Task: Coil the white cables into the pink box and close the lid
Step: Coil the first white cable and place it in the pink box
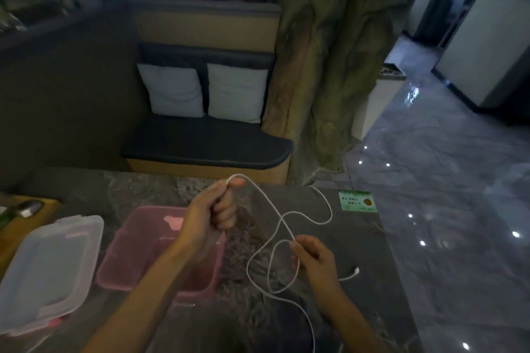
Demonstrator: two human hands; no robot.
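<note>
Left hand fisted on white cable; right hand pinching it lower, open pink box, lid beside, marble desk

- The left hand is raised above the pink box, fingers curled round a bend of the white cable
- The right hand pinches the same cable lower down; loops hang between the hands and trail over the bench
- The box stands open on the bench, its clear lid lying just beside it on the left
- A green card lies at the bench's far right corner
</note>
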